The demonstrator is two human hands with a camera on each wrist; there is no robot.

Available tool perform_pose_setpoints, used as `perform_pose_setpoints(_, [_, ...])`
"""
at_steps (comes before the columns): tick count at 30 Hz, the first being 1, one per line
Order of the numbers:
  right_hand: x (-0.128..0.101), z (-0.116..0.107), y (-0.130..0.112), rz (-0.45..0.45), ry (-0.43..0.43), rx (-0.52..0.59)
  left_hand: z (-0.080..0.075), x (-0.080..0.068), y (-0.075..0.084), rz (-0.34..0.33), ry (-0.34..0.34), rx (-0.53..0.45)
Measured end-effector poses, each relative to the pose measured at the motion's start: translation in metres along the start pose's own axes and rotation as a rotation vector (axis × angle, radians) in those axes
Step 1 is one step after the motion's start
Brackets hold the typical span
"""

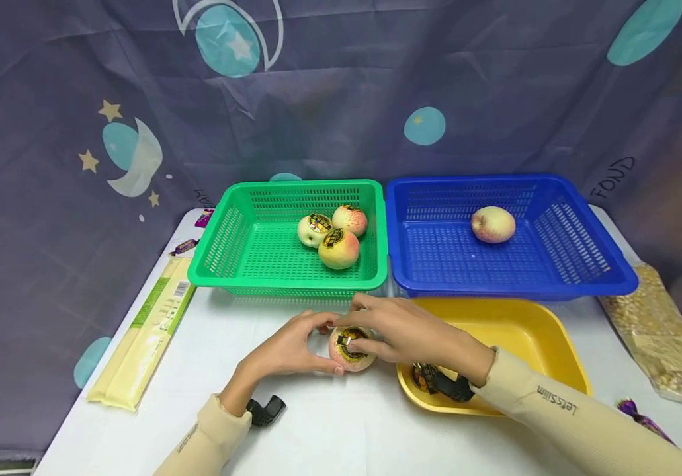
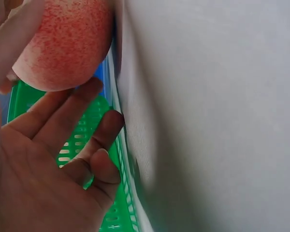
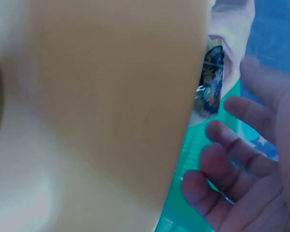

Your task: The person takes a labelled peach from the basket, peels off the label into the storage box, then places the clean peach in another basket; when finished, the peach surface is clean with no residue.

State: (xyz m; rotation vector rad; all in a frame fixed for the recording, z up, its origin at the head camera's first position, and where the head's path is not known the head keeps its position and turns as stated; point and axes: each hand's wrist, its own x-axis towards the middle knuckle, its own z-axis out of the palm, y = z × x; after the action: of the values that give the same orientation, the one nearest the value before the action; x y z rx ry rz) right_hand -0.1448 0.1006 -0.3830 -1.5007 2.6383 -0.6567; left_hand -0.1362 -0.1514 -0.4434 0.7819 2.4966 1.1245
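Note:
A pale, red-speckled peach (image 1: pixel 357 363) with a black-and-gold sticker (image 1: pixel 343 340) is held low over the white table, between both hands. My left hand (image 1: pixel 290 347) grips its left side, thumb in front and fingers behind; its red-speckled side (image 2: pixel 67 43) fills the top of the left wrist view. My right hand (image 1: pixel 400 330) holds it from the right, thumb at the sticker and fingers over the far side. In the right wrist view the fingers are curled near the sticker (image 3: pixel 212 77), and a blurred tan surface covers much of that view.
A green basket (image 1: pixel 287 283) holds three peaches; a blue basket (image 1: pixel 513 289) holds one. Under my right forearm, a yellow tub (image 1: pixel 525 324) contains a partly hidden labelled item (image 1: pixel 421 378). A long yellow packet (image 1: pixel 150 330) lies left, a kernel bag (image 1: pixel 662 330) right.

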Motion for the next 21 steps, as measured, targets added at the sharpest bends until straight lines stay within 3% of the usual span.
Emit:
perform_pose_setpoints(8, [0.011, 0.002, 0.0, -0.021, -0.033, -0.01, -0.001, 0.006, 0.002, 0.021, -0.037, -0.005])
perform_pose_setpoints(15, [0.013, 0.002, 0.003, 0.007, -0.008, 0.12, 0.0, 0.013, 0.003, 0.077, -0.045, 0.012])
perform_pose_setpoints(21, [0.014, 0.002, 0.006, -0.004, 0.016, 0.263, -0.004, 0.017, 0.003, 0.07, -0.09, -0.025])
